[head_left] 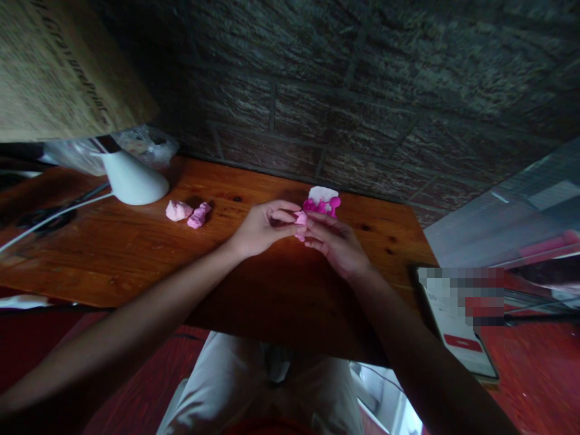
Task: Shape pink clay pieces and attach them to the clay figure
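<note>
Between the fingertips of my left hand point(265, 226) and my right hand point(338, 241) is a small pink lump of modelling clay point(301, 220). Both hands pinch it, just above the wooden table point(254, 284). Fingers cover part of the lump, so its full shape is hidden. Right behind the hands lie bright magenta pieces point(322, 206) with a round knob, against a white backing point(322, 193). To the left on the tabletop rest two more clumps, one pale pink point(178, 210) and one deeper pink point(199, 215).
A lamp with a white cone base point(136, 178) and a newsprint-patterned shade point(67, 72) stands at the left, its cable crossing the table. Clear plastic bags point(154, 147) lie behind it. A dark brick wall point(290, 109) borders the back. A tablet-like screen point(457, 326) sits at the right edge.
</note>
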### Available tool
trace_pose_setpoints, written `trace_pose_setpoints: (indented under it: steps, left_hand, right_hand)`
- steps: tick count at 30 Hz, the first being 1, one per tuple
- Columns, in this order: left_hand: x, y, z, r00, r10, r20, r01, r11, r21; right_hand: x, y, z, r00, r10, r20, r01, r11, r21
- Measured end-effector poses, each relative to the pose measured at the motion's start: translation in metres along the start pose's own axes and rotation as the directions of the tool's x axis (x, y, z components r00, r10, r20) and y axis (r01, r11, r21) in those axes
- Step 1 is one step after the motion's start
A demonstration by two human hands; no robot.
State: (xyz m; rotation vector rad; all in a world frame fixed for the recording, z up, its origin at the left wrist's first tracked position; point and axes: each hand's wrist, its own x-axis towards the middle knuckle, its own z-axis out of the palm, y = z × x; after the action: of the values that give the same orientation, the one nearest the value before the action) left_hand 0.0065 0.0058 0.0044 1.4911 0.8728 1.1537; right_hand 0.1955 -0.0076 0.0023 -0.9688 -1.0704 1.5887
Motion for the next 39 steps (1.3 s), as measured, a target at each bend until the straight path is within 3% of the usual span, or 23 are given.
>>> trace_pose_setpoints:
  steps: [7,15,28,34,39]
  left_hand:
    - [0.000,-0.003,0.000,0.996,0.081,0.031,-0.083,0.995,0.063]
    - [-0.006,0.003,0.001,0.969,0.245,0.036,-0.243,0.911,0.334]
    - [-0.008,0.010,0.001,0.956,0.276,0.104,-0.286,0.786,0.549]
    - [-0.008,0.007,-0.002,0.956,0.270,0.111,-0.287,0.796,0.533]
    - [-0.007,0.006,-0.002,0.975,0.211,0.065,-0.219,0.896,0.387]
  right_hand:
    - [0.000,-0.001,-0.001,1.000,0.024,-0.010,-0.024,0.998,0.050]
    - [0.001,0.002,-0.003,1.000,0.023,0.009,-0.023,0.999,0.024]
    - [0.001,0.005,-0.001,0.999,-0.035,0.009,0.035,0.999,-0.004]
    - [0.001,0.004,-0.002,0.999,-0.032,0.019,0.032,0.999,0.008]
    - [0.001,0.005,0.000,1.000,0.006,0.026,-0.006,1.000,0.004]
